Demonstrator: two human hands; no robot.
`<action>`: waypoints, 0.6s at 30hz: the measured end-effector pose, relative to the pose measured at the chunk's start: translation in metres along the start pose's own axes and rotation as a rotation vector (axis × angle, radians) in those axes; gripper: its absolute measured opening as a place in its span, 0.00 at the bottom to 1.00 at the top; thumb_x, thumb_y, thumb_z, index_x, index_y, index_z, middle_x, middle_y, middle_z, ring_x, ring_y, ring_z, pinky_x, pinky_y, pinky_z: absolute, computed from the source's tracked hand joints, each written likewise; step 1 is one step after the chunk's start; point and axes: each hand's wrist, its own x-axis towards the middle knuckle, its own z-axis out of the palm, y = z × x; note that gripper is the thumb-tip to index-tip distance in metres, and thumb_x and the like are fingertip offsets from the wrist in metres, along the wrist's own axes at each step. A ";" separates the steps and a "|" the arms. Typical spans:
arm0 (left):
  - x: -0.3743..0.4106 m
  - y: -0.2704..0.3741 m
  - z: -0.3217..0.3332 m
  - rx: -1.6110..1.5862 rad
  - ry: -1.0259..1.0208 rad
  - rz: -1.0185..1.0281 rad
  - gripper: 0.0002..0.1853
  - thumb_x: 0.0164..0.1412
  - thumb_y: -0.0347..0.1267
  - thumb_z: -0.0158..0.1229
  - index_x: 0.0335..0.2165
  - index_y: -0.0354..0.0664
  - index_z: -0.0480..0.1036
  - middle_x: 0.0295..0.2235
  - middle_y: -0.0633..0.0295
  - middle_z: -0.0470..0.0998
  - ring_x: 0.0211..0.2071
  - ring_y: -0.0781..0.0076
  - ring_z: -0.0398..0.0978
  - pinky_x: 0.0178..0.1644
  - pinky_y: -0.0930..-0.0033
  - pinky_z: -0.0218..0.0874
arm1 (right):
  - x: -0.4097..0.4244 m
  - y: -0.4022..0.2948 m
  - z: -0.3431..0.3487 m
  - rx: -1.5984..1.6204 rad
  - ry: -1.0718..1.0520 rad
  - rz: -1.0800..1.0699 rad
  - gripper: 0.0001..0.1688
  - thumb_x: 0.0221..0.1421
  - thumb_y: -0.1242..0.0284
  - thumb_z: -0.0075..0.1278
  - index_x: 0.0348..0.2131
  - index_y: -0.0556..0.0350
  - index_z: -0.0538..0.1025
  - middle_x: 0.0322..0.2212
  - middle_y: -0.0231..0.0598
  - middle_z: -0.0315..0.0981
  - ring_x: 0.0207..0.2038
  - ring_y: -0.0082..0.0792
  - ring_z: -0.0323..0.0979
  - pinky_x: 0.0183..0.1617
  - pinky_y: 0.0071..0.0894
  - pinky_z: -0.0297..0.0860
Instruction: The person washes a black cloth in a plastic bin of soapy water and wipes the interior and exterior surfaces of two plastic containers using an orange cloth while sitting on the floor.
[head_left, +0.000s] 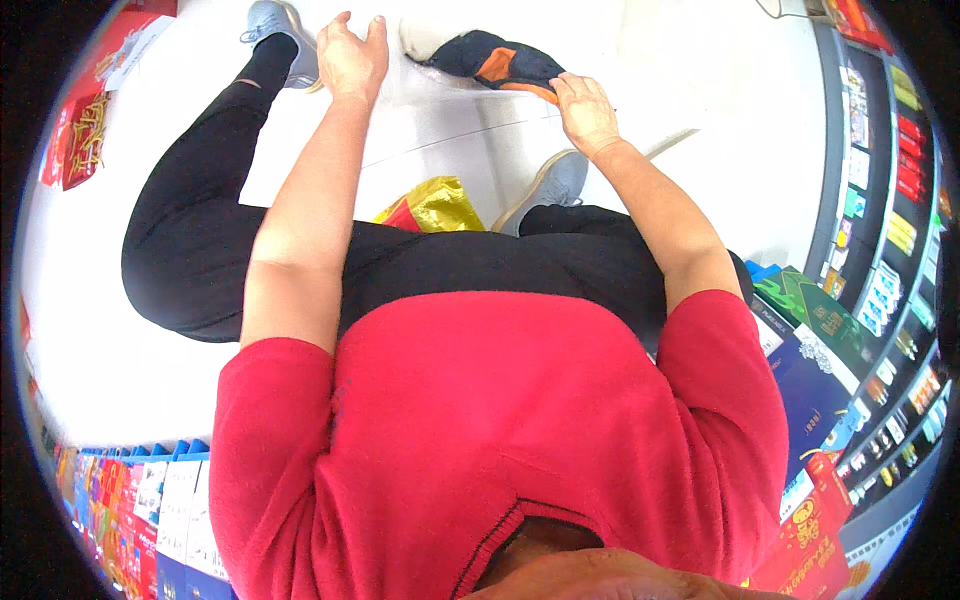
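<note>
A black-and-orange fabric item (457, 56) lies on the white floor before me, its exact kind unclear. At its right end, my right hand (589, 112) pinches the orange edge between thumb and fingers. A pale, whitish part adjoins the item on the left, and it is too washed out by light to name. My left hand (351, 56) is raised left of the item, apart from it, with its fingers spread and nothing in them. Behind, between my legs, a shiny gold-and-red packet (439, 206) rests partly hidden by my black trousers.
My grey-blue shoes, left (281, 41) and right (551, 187), stand on the tiled floor. Stocked shelves (862, 172) curve along the right. Gift boxes (817, 390) stand close by my right side, more cartons (176, 510) behind left. Red packets (79, 142) lie far left.
</note>
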 end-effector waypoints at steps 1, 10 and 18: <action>-0.006 0.009 -0.008 -0.059 -0.025 -0.121 0.26 0.52 0.44 0.57 0.40 0.32 0.70 0.36 0.46 0.74 0.41 0.51 0.71 0.48 0.59 0.61 | 0.000 -0.006 0.000 0.023 0.016 0.007 0.17 0.51 0.75 0.42 0.42 0.58 0.72 0.43 0.43 0.69 0.47 0.42 0.67 0.53 0.39 0.62; -0.056 0.045 -0.014 -0.623 -0.258 -1.162 0.39 0.51 0.48 0.57 0.50 0.29 0.57 0.45 0.43 0.67 0.46 0.55 0.67 0.49 0.60 0.60 | 0.035 -0.106 -0.004 0.136 -0.122 0.044 0.11 0.49 0.73 0.42 0.31 0.57 0.74 0.32 0.45 0.72 0.39 0.43 0.69 0.45 0.44 0.61; -0.059 0.024 0.030 -0.721 -0.629 -0.950 0.38 0.57 0.50 0.50 0.54 0.30 0.54 0.47 0.47 0.66 0.45 0.55 0.66 0.43 0.42 0.61 | 0.069 -0.172 -0.009 0.316 -0.200 0.266 0.14 0.51 0.68 0.44 0.35 0.59 0.73 0.36 0.47 0.71 0.42 0.44 0.68 0.47 0.45 0.58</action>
